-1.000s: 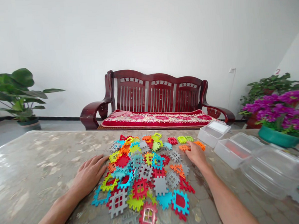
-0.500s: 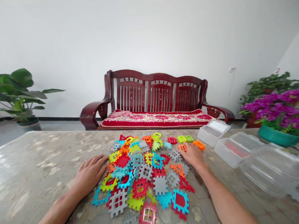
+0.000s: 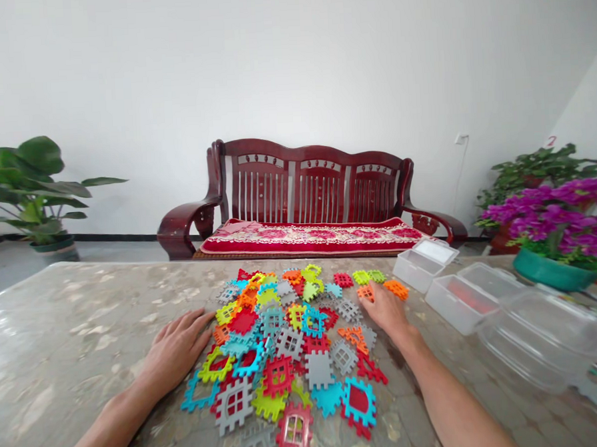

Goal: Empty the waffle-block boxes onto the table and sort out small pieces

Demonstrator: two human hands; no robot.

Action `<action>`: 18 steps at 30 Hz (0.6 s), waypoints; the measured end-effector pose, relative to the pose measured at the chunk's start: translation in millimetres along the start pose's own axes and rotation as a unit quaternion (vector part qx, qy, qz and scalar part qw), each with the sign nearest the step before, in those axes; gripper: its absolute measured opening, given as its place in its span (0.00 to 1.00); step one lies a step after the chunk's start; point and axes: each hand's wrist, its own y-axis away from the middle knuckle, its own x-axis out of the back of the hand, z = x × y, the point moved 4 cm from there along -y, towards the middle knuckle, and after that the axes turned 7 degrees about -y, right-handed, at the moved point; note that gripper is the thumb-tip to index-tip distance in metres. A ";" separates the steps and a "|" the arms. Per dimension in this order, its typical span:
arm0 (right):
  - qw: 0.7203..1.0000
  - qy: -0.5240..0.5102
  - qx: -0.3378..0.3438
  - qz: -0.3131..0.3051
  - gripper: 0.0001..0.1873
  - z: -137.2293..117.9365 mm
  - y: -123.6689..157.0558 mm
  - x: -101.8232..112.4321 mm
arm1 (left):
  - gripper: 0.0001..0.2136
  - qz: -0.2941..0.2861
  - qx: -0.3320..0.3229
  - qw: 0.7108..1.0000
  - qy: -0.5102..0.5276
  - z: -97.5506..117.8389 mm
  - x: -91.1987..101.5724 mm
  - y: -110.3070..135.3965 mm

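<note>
A spread of flat, notched plastic tiles (image 3: 285,344) in red, grey, teal, lime and orange covers the middle of the marble-patterned table (image 3: 74,342). My left hand (image 3: 177,346) lies flat and open on the table at the left edge of the pile, fingertips touching an orange and a lime tile. My right hand (image 3: 386,310) rests palm down at the pile's far right, fingers stretched toward a small orange tile (image 3: 366,292). Another orange tile (image 3: 396,288) lies just beyond it. Neither hand holds anything.
Clear plastic boxes stand at the right: a small open one (image 3: 423,265), a second (image 3: 465,298), and a large lidded one (image 3: 545,337). A teal pot of purple flowers (image 3: 556,270) sits behind them. Beyond the table are a red wooden bench (image 3: 307,203) and a leafy plant (image 3: 36,190).
My right hand has drawn back a little from the far orange tile toward the pile. The left hand has stayed in place.
</note>
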 end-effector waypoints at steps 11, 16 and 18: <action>0.999 -0.007 0.051 -0.004 0.21 -0.8 0.7 -4.3 | 0.26 -0.011 0.000 1.000 -0.007 0.8 -0.4 -0.5; 0.998 -0.020 0.059 -0.015 0.16 0.1 -1.6 -2.3 | 0.25 -0.004 0.003 1.000 -0.003 0.5 -0.2 -0.4; 0.998 -0.044 0.044 0.003 0.17 4.8 -5.2 0.0 | 0.25 -0.003 0.001 1.000 -0.004 0.3 -0.9 -0.1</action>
